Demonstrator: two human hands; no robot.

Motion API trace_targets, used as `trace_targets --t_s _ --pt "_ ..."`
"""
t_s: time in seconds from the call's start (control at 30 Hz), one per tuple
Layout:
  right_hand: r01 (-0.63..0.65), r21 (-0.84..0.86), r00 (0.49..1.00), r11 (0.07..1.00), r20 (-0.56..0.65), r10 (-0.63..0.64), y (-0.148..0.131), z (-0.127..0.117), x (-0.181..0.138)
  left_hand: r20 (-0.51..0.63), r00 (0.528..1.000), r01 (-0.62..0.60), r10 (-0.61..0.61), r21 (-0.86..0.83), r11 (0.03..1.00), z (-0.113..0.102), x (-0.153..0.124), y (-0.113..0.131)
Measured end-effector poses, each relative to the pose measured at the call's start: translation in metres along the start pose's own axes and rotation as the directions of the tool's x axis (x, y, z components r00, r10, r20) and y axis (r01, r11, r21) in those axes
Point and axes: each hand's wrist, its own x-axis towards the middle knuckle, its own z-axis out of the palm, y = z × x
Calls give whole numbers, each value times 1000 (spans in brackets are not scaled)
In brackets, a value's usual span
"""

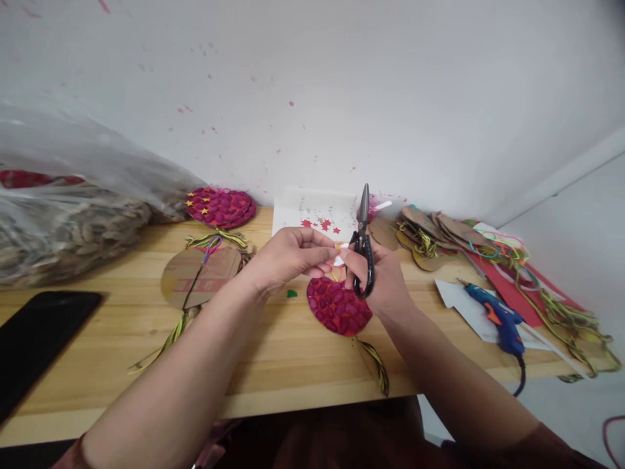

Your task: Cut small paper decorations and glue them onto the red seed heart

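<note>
White, a small folded-looking scrap [340, 256] is sitting between your fingertips, above the table [273, 365] and just over the top edge of a magenta disc. Its edges are looking uneven; its finer shape is staying too small to tell. Your left hand [293, 257] is closing thumb to fingers on the scrap's left side. Your right hand [385, 277] is pinching its other side and also carrying black-handled scissors [362, 228], which are pointing tip-up, blades together (the loops are resting against your fingers).

Below, the magenta disc [339, 309] is lying flat on the wood, partly covered by your right hand. Rounded, glossy-looking magenta pieces are crowding its face, with redder patches showing between them. A yellow-and-dark tassel [375, 366] is trailing from its lower edge toward the table's front.

A green scrap [291, 294] is lying left of the disc. Behind your hands, red stars [325, 225] are lying scattered on a white sheet [286, 212]. A blue glue gun [505, 329] is resting to your right.
</note>
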Motion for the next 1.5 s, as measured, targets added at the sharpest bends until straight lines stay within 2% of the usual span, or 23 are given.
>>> trace_targets --t_s 0.33,0.5,0.63,0.7,0.77,1.0,1.27,1.5 --pt "29 -83 999 996 -20 -31 0 3 -4 -28 999 -17 19 55 998 1 1 -2" --pt "4 -93 999 996 32 -1 -2 0 -4 -46 998 -41 45 82 996 -3 1 -5" --pt "-69 -101 989 992 121 82 -3 -16 -11 -107 994 -29 35 58 998 -5 0 0" --pt "-138 -149 972 979 167 162 -2 -28 -16 -142 990 -9 12 26 1000 -5 0 3" --pt "-152 -218 958 964 206 198 -1 -41 -23 -159 987 5 -6 -8 1000 -5 -1 5" --pt "-154 -464 889 873 320 327 -12 -64 -36 -121 992 20 -23 -24 1000 -7 0 5" --pt "-105 -610 865 785 334 375 -29 -72 -27 -59 996 60 -62 -19 998 -6 0 4" --pt "-66 -658 859 750 345 379 -37 -71 -22 -59 996 64 -65 -13 998 -8 1 2"
